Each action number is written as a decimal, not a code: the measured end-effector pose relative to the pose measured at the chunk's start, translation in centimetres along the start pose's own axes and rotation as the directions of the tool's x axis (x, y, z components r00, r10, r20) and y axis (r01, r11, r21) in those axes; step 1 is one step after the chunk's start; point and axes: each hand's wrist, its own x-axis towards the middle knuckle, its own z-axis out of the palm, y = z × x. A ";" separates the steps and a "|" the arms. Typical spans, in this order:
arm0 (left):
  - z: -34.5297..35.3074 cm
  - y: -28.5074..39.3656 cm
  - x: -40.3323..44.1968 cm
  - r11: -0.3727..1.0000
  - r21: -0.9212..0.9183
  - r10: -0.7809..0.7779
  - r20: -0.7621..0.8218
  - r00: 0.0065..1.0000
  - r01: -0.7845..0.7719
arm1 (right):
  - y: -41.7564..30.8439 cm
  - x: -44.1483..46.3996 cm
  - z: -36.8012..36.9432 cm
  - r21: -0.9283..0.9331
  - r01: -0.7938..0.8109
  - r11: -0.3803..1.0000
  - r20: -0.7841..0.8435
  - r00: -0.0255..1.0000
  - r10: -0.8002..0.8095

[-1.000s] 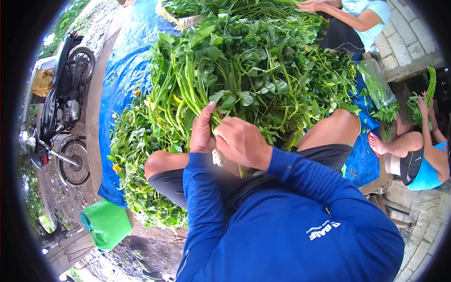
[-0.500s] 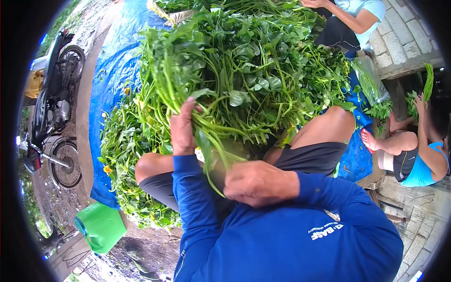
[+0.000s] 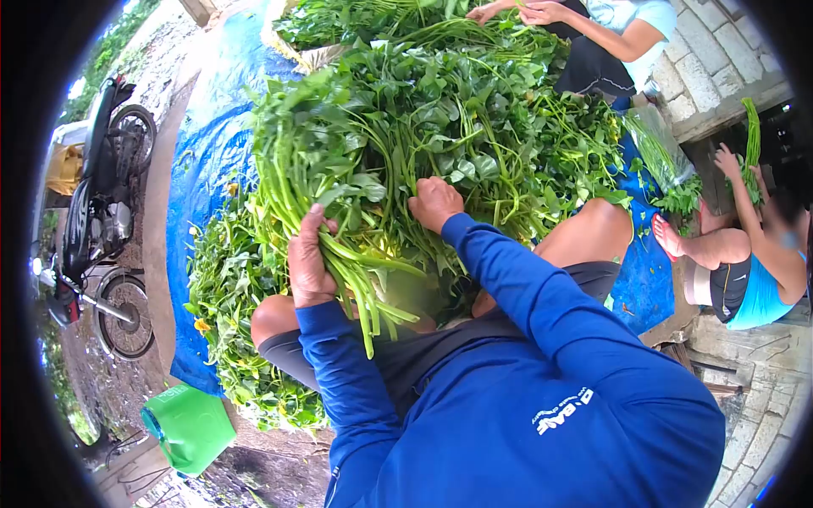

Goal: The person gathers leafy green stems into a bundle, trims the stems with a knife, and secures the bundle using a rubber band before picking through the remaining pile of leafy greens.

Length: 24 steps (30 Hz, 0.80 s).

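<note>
My left hand (image 3: pixel 312 258) is wrapped round a bunch of long-stemmed leafy greens (image 3: pixel 286 173). Its leaves point away from me, while the cut-looking stem ends hang below the hand over my lap. To the right, my right hand (image 3: pixel 438 203) reaches into the big pile of leafy greens (image 3: pixel 474 110), its fingers curled closed on stems there. The fingertips are partly hidden among the leaves.
Under the pile lies a blue tarp (image 3: pixel 207 169). A green plastic container (image 3: pixel 193 430) stands at lower left, near a motorcycle (image 3: pixel 97 212). One person (image 3: pixel 627 38) sits at the upper right; another (image 3: pixel 762 262) at the right holds greens. A plastic bag of greens (image 3: pixel 665 157) lies between them.
My right hand has moved from the stem ends near my lap forward to the pile. The bunch in my left hand has come slightly nearer to me.
</note>
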 end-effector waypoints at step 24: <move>3.7 -0.3 -1.0 0.997 -0.066 -0.023 0.075 0.997 0.028 | -0.8 -10.3 -28.5 0.675 0.013 0.737 0.073 0.994 -0.085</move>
